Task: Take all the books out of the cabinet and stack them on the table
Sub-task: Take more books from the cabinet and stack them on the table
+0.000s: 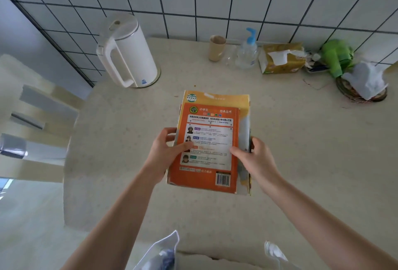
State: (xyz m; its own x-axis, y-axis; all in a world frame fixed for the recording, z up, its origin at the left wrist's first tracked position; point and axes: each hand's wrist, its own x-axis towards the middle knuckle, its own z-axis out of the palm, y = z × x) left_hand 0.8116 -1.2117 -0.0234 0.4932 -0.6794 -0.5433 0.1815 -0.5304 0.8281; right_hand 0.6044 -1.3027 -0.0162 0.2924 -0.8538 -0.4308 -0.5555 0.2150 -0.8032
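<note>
A stack of books is in the middle of the beige table. Its top book is orange, back cover up, with a barcode at the near right corner; a larger yellow book shows beneath it. My left hand grips the stack's left edge, thumb on the orange cover. My right hand grips the right edge, thumb on the cover and fingers wrapped around the side. Whether the stack rests on the table or is held just above it I cannot tell. The cabinet is out of view.
A white electric kettle stands at the back left. Along the tiled wall are a brown cup, a pump bottle, a tissue pack, a green object and crumpled white paper on a round mat. A chair stands left.
</note>
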